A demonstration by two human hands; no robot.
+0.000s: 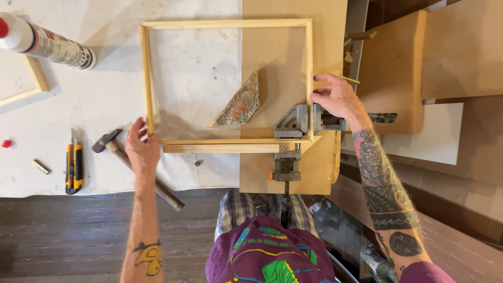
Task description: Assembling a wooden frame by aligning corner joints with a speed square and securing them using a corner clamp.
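A rectangular frame of pale wood strips (225, 24) lies flat on the bench. Its near right corner sits in a grey metal corner clamp (293, 122), which has a screw handle pointing toward me. My left hand (141, 149) rests on the frame's near left corner, fingers against the wood. On the right, my right hand (337, 97) grips the clamp's side screw just outside the frame. A rusty triangular metal piece (242, 103) lies inside the frame.
A hammer (112, 144) lies beside my left hand, partly under my forearm. Further left are a yellow utility knife (74, 167), a small metal bit (40, 166) and a glue tube (44, 42). Brown boards (393, 68) lie to the right.
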